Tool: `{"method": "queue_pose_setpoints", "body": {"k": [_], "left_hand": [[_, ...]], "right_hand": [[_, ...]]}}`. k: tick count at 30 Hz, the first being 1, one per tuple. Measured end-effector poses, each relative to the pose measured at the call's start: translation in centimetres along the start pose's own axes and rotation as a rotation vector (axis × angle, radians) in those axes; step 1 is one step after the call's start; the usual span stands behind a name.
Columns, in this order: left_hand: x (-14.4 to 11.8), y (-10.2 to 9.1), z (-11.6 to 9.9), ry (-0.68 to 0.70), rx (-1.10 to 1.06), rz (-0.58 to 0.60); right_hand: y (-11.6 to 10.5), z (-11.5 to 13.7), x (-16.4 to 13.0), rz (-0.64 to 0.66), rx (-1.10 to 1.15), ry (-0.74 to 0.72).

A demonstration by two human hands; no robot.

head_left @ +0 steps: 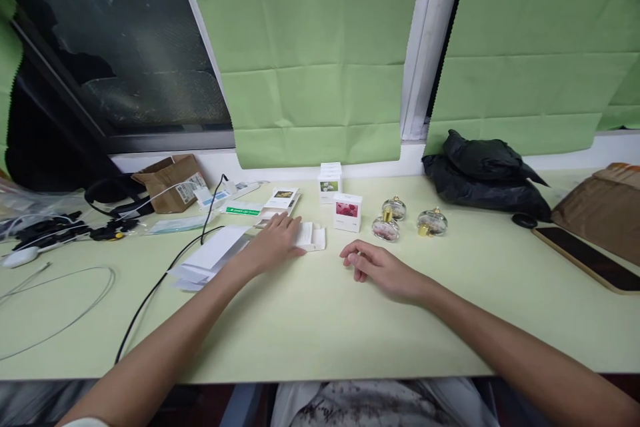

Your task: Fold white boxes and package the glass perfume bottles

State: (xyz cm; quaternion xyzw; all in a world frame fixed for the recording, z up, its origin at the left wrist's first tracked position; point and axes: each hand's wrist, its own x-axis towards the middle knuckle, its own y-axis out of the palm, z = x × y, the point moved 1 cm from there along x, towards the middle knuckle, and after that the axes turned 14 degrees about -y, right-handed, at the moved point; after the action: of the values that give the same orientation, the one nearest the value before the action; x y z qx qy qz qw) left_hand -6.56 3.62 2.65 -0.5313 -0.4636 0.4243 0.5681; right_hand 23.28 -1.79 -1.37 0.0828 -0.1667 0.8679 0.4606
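Observation:
My left hand lies flat on a flattened white carton on the pale green table, fingers spread. My right hand rests on the table a little to the right, fingers loosely curled, holding nothing. Just behind it stands a small white box with a pink flower picture. A second white box with a green picture stands further back. Three small glass perfume bottles with gold caps sit to the right of the boxes.
White folded cartons lie at my left, with a black cable running across. Cables, a brown cardboard box and leaflets are at the back left. A black plastic bag, a phone and a brown parcel sit at right.

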Motion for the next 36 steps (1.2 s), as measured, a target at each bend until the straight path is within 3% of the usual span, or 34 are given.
{"method": "queue_pose_setpoints", "body": {"k": [4, 8, 11, 13, 17, 20, 23, 36], "left_hand": [[0.3, -2.0, -0.5, -0.020, -0.358, 0.007], [0.3, -3.5, -1.9, -0.062, -1.203, -0.007], [0.0, -2.7, -4.1, -0.032, -1.786, 0.180], [-0.4, -1.5, -5.6, -0.047, -1.959, 0.331], [-1.0, 0.9, -7.5, -0.041, -2.028, 0.482], [-1.2, 2.0, -7.6, -0.029, -1.998, 0.517], [-1.4, 2.5, -7.4, -0.058, -2.001, 0.518], [-1.8, 2.4, -7.8, -0.064, -2.000, 0.517]], "right_hand": [[0.0, -0.3, 0.2, -0.053, 0.044, -0.032], [-0.1, 0.1, 0.4, -0.152, 0.023, -0.096], [-0.1, 1.0, 0.4, -0.258, -0.177, -0.222], [-0.1, 1.4, 0.5, -0.299, -0.241, -0.285], [-0.4, 0.8, 1.0, -0.317, 0.132, -0.171], [-0.6, 0.1, 1.3, -0.299, 0.439, -0.039], [-0.6, 0.1, 1.4, -0.304, 0.590, -0.005], [-0.7, 0.2, 1.3, -0.331, 0.643, 0.028]]}}
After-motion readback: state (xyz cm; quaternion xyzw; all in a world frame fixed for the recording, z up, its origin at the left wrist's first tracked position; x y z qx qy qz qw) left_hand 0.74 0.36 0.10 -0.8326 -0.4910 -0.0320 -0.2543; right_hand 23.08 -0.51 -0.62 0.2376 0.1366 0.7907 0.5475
